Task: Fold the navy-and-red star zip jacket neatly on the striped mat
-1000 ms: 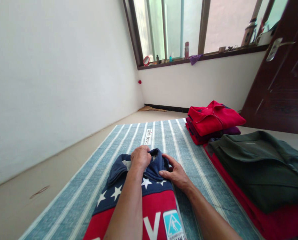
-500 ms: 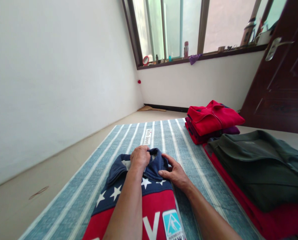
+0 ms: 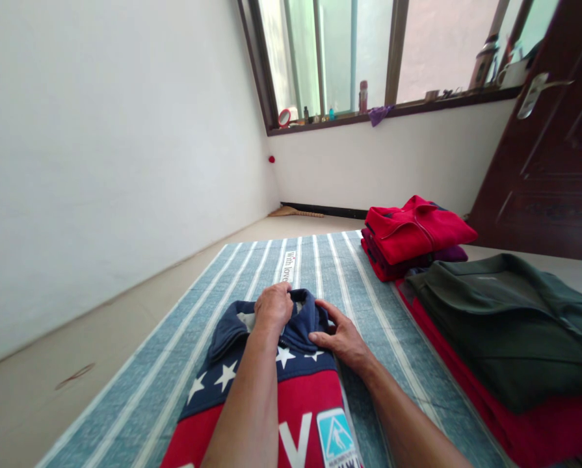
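Observation:
A folded jacket [image 3: 304, 390] lies on the striped cloth in front of me, red below, navy above with white stars, and a navy stand-up collar. White lettering and a turquoise patch [image 3: 337, 437] show on its front. My left hand [image 3: 274, 307] is closed on the collar at its middle; its fingertips are hidden behind the fabric. At the collar's right side, my right hand [image 3: 342, 335] pinches the edge, thumb in front and fingers behind. My left forearm covers part of the jacket's front.
Blue-and-white striped cloth [image 3: 251, 266] covers the surface. To the right are a stack of red and purple folded clothes [image 3: 422, 231] and a dark green folded garment [image 3: 505, 325] on red fabric [image 3: 554, 429]. A broom [image 3: 298, 211] lies by the far wall; a brown door [image 3: 544, 175] stands right.

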Demonstrator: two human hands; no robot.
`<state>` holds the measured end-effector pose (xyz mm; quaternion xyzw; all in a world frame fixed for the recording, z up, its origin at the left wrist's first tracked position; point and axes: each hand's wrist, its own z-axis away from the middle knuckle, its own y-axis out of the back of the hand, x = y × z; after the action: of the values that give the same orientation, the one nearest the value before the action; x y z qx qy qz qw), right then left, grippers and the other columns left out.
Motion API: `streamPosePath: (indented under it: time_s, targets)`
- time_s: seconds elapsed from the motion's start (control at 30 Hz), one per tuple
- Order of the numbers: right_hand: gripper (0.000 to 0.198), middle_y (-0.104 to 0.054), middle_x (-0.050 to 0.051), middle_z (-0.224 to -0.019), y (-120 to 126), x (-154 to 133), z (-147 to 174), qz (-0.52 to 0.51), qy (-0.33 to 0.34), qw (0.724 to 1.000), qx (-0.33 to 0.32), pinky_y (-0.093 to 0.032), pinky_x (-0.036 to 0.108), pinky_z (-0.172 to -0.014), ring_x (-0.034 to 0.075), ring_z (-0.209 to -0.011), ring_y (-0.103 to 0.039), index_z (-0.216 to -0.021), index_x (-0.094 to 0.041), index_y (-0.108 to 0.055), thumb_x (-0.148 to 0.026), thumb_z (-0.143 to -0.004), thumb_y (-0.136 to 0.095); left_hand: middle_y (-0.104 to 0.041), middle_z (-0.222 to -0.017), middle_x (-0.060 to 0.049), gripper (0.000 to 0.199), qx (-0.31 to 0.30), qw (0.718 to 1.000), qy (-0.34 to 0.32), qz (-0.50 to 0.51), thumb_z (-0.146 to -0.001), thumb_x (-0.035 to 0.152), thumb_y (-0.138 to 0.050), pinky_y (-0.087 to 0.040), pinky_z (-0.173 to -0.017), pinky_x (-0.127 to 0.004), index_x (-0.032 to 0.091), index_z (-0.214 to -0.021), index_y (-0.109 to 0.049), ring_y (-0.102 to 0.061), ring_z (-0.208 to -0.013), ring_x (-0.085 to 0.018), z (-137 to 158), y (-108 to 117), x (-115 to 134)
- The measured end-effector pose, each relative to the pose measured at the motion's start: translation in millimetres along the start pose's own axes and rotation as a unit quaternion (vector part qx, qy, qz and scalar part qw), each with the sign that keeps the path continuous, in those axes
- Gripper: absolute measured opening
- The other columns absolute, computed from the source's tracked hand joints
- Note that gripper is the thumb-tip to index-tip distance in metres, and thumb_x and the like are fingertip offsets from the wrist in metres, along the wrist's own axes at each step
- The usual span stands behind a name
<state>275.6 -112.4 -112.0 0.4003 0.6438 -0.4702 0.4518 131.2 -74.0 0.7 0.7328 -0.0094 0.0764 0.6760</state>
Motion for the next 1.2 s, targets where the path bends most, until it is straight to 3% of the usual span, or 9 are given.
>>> streamPosePath:
  time_s: [0.23,0.4,0.73,1.2]
  targets:
    - [0.079,-0.06,0.006,-0.123,0.7,0.8,-0.4,0.006,0.002,1.0,0.003,-0.052,0.044,-0.085,0.03,-0.108,-0.059,-0.129,-0.028,-0.055,-0.042,-0.057,-0.086,-0.071,-0.111,-0.008,0.034,0.006,1.0,0.0,0.001,-0.088,0.02,-0.045,-0.047,-0.083,-0.027,0.025,-0.115,-0.065,-0.065,-0.104,-0.022,0.8,1.5,1.0]
    - [0.079,-0.06,0.006,-0.123,0.4,-0.7,0.2,0.01,0.002,1.0,0.002,-0.053,0.044,-0.084,0.03,-0.107,-0.059,-0.129,-0.029,-0.055,-0.043,-0.057,-0.085,-0.073,-0.104,-0.009,0.03,0.011,1.0,0.012,-0.003,-0.086,0.019,-0.048,-0.048,-0.081,-0.029,0.023,-0.107,-0.068,-0.066,-0.101,-0.024,0.6,-0.6,0.3]
    - [0.079,-0.061,0.006,-0.122,0.1,-1.4,0.5,0.008,0.003,1.0,0.0,-0.052,0.045,-0.085,0.029,-0.107,-0.06,-0.129,-0.029,-0.055,-0.043,-0.057,-0.085,-0.07,-0.106,-0.013,0.026,0.088,0.994,0.062,-0.012,-0.083,0.026,-0.053,-0.049,-0.08,-0.036,0.018,-0.102,-0.069,-0.064,-0.102,-0.031,2.8,0.6,-2.5]
    - [0.079,-0.06,0.005,-0.122,0.3,-1.4,0.0,0.008,0.007,1.0,0.003,-0.052,0.044,-0.085,0.03,-0.108,-0.059,-0.129,-0.029,-0.055,-0.043,-0.057,-0.085,-0.073,-0.1,-0.008,0.027,0.043,0.998,0.052,0.003,-0.081,0.017,-0.052,-0.049,-0.077,-0.031,0.023,-0.099,-0.07,-0.066,-0.098,-0.026,0.3,-2.7,-2.4]
